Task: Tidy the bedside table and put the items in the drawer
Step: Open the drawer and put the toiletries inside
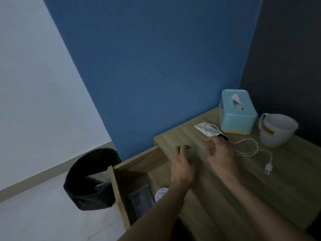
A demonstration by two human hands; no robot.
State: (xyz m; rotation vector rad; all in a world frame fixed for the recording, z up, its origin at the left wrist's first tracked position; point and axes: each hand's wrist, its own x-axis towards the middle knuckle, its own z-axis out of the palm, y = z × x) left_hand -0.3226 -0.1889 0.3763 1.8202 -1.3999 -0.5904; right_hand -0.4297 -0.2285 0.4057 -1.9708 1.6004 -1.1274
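— Fingers [211,145] on the right hand [219,158] are spread and loosely curled, gripping nothing as far as I can tell, though they blur; they hover just short of the white sachet [204,128] and the small dark thing [223,136] at its corner.

— And the left hand [182,166]?

— Also slack and empty, poised over the counter [286,162] edge at 9 o'clock from the right, above the pulled-out drawer [119,192].

— Why is it out?

— Probably to receive things: a dark packet [141,200] and a round white item [161,193] already lie inside. Awaiting tidying on top: the white cable [251,152] at 3 o'clock from the right hand, the teal tissue box [237,113] at 1 o'clock, and the white cup [277,130] beside it.
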